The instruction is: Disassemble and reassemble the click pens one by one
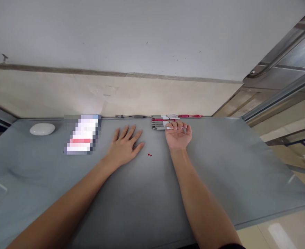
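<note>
My left hand [123,147] lies palm down on the grey tabletop [131,200], fingers spread, holding nothing. To its right, several silver-tipped pens [156,123] lie side by side against the wall, mostly grey and white, one of them red. My right hand [178,135] is turned palm up at their right ends. Its fingers curl over the nearest pen [160,128], whose grey-and-white barrel runs in under them and is partly hidden. A small red piece [149,154] lies on the table between my hands.
A grey pen [136,116] and a red pen [191,116] lie along the wall, either side of the row. To the left are a phone [82,135], its screen pixelated, and a white rounded object [42,129]. The wall [142,93] bounds the table's far edge.
</note>
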Tool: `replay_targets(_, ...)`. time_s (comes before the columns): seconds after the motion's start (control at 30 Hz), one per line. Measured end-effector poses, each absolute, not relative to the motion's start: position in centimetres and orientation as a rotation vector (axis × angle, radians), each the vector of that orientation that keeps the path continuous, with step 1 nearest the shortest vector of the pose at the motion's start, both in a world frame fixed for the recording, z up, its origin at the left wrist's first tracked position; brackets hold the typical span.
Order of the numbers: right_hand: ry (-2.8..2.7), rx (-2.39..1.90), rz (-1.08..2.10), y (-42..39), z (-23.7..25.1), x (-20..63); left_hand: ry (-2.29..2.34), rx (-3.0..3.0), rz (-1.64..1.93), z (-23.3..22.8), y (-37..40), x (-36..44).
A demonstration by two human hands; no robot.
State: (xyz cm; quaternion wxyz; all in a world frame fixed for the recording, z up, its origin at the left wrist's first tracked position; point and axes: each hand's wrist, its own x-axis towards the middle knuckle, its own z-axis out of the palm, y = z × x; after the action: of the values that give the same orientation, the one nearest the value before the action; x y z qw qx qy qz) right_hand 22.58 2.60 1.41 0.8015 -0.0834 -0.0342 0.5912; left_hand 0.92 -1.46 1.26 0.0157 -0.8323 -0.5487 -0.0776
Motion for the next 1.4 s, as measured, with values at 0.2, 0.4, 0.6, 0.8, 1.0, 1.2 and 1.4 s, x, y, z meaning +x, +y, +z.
replay_targets(0.2, -0.044, -0.108, 1.302, 2.7, 1.2, 22.5, -1.697, -2.591, -0.247, 1.1, -1.4, 0.8)
replay_targets(0.4, -0.03, -0.114, 1.298, 2.7, 1.1, 22.7, -1.691, -2.583, -0.22, 1.1, -1.3, 0.9)
replay_targets(0.6, -0.1, -0.181, 1.262, 2.7, 1.0, 22.6, -1.696, -2.589, -0.226, 1.2, -1.4, 0.9)
replay_targets(0.8, -0.314, -0.43, 1.139, 2.6, 1.0, 22.6, -1.7, -2.581, -0.21, 1.2, -1.4, 1.0)
replay_targets(1.0, -0.388, -0.457, 1.106, 2.4, 0.7, 22.8, -1.702, -2.585, -0.192, 1.2, -1.3, 1.0)
replay_targets(1.2, -0.406, -0.402, 1.156, 2.0, 0.5, 22.1, -1.622, -2.56, -0.35, 0.6, -1.2, 0.8)
replay_targets(1.4, -0.285, -0.212, 1.36, 1.1, 1.0, 20.5, -1.357, -2.502, -0.675, 0.8, -1.1, 1.0)
